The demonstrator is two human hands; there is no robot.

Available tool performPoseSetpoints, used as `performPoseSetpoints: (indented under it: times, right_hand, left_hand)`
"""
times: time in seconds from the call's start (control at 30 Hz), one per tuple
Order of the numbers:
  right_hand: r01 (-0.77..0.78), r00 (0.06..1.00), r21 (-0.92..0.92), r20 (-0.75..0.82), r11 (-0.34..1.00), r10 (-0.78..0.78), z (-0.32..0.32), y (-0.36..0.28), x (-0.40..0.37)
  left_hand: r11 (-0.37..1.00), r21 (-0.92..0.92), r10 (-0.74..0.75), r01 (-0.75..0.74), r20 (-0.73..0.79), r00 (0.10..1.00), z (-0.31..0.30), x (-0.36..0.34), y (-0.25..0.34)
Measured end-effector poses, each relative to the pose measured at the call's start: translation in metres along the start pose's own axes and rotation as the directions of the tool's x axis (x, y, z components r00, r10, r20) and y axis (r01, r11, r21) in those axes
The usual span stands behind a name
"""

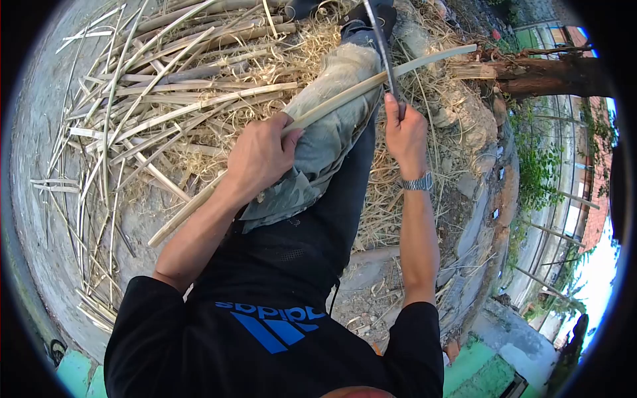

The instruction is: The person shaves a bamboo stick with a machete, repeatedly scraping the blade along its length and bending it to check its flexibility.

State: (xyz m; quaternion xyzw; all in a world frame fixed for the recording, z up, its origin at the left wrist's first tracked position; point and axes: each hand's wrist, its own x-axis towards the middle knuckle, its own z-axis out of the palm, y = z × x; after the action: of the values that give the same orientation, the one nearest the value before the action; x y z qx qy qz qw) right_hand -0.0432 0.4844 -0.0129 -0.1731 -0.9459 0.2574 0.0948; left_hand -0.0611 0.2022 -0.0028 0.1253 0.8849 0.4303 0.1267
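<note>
A long pale split strip (338, 101) lies slantwise over a cloth-covered knee (332, 142). My left hand (262, 151) is wrapped round the strip near its middle, and its lower end sticks out beneath my forearm. With its fingers closed, my right hand (406, 132), a metal watch at the wrist, grips the near end of a long dark blade (381, 45). The blade crosses the strip just above that hand, pointing away from me. The blade's handle is hidden in the fist.
Many cut strips (159, 99) lie in a heap on the ground at the left. Curled shavings (318, 41) surround the leg. A thick brown log (551, 77) reaches in from the right, beside green plants (539, 166). A low stone edge (481, 199) curves along the right.
</note>
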Motion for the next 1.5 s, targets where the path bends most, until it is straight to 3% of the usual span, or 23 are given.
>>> performPoseSetpoints:
  times: [0.13, 0.17, 0.23, 0.33, 0.43, 0.53, 0.6, 0.63, 0.7, 0.77, 0.83, 0.97, 1.03, 1.07, 1.1, 1.2, 1.3, 1.37, 1.43, 1.5]
  right_hand:
    - [0.162, 0.952, 0.087, 0.248, 0.983, -0.179, 0.015, -0.029, -0.057]
    - [0.157, 0.955, 0.083, 0.24, 0.984, -0.172, 0.016, -0.027, -0.058]
    - [0.275, 0.932, -0.115, 0.274, 0.954, -0.236, 0.019, -0.021, -0.06]
    - [0.034, 0.999, -0.012, -0.009, 0.999, -0.034, 0.008, 0.02, -0.009]
    - [-0.061, 0.995, -0.057, -0.088, 0.997, 0.055, -0.018, 0.03, 0.025]
    - [0.037, 0.998, 0.118, 0.037, 0.992, -0.041, -0.007, 0.007, -0.008]
    - [0.167, 0.972, 0.017, 0.164, 0.986, -0.168, 0.012, -0.011, -0.044]
    - [0.156, 0.973, 0.017, 0.167, 0.988, -0.157, 0.014, -0.009, -0.047]
    - [0.253, 0.962, -0.033, 0.115, 0.967, -0.248, 0.019, -0.004, -0.044]
    - [0.193, 0.977, 0.015, 0.091, 0.981, -0.193, 0.014, 0.011, -0.016]
    - [-0.071, 0.995, -0.009, 0.071, 0.997, 0.071, -0.001, 0.016, 0.013]
    - [-0.04, 0.997, 0.062, 0.069, 0.997, 0.035, 0.005, 0.001, 0.0]
    - [0.177, 0.982, -0.015, 0.071, 0.984, -0.176, 0.019, -0.001, -0.026]
    - [0.215, 0.976, -0.07, 0.052, 0.974, -0.211, 0.018, 0.001, -0.027]
    - [0.209, 0.977, -0.068, 0.056, 0.976, -0.206, 0.019, 0.005, -0.023]
    - [-0.037, 0.999, -0.014, -0.023, 0.999, 0.037, 0.007, 0.018, 0.013]
    - [-0.081, 0.997, -0.006, 0.005, 0.997, 0.081, 0.003, 0.013, 0.015]
    - [0.008, 1.0, 0.087, 0.002, 0.996, -0.009, 0.012, -0.002, -0.011]
    - [0.182, 0.982, -0.065, 0.055, 0.981, -0.179, 0.02, -0.006, -0.03]
    - [0.172, 0.982, -0.016, 0.077, 0.985, -0.171, 0.016, 0.002, -0.02]
  left_hand:
    - [1.0, -0.009, -0.009, 0.009, 0.008, 1.0, 0.007, 0.003, -0.006]
    - [1.0, -0.012, -0.013, 0.013, 0.005, 1.0, 0.007, 0.003, -0.009]
    - [0.998, -0.022, 0.054, -0.054, -0.025, 0.998, 0.004, -0.003, -0.018]
    - [1.0, -0.024, 0.01, -0.01, 0.018, 1.0, -0.01, -0.013, -0.022]
    - [0.999, -0.012, -0.049, 0.05, 0.085, 0.995, -0.019, -0.015, -0.013]
    - [0.999, 0.02, 0.035, -0.035, 0.022, 0.999, -0.009, -0.01, -0.019]
    - [0.998, -0.062, -0.002, 0.007, 0.082, 0.997, -0.012, -0.009, -0.025]
    - [0.989, -0.135, -0.034, 0.053, 0.138, 0.99, -0.014, -0.009, -0.028]
    - [0.994, -0.106, -0.026, 0.041, 0.134, 0.991, -0.014, -0.009, -0.029]
    - [0.997, -0.075, -0.012, 0.021, 0.119, 0.993, -0.016, -0.011, -0.03]
    - [0.996, -0.092, 0.018, -0.008, 0.107, 0.994, -0.015, -0.009, -0.026]
    - [0.999, -0.019, 0.042, -0.04, 0.099, 0.994, -0.013, -0.008, -0.021]
    - [0.996, -0.054, -0.061, 0.07, 0.145, 0.988, -0.013, -0.012, -0.025]
    - [0.996, -0.052, -0.063, 0.071, 0.151, 0.987, -0.013, -0.012, -0.026]
    - [0.997, -0.052, -0.049, 0.057, 0.141, 0.989, -0.013, -0.014, -0.027]
    - [0.998, -0.062, -0.026, 0.032, 0.103, 0.994, -0.012, -0.018, -0.025]
    - [0.999, -0.021, 0.027, -0.025, 0.065, 0.998, -0.009, -0.018, -0.025]
    - [0.999, 0.02, 0.046, -0.047, 0.047, 0.998, -0.007, -0.018, -0.023]
    - [0.999, 0.02, -0.032, 0.031, 0.05, 0.998, -0.005, -0.021, -0.023]
    - [0.999, 0.039, -0.014, 0.012, 0.041, 0.999, -0.002, -0.024, -0.023]
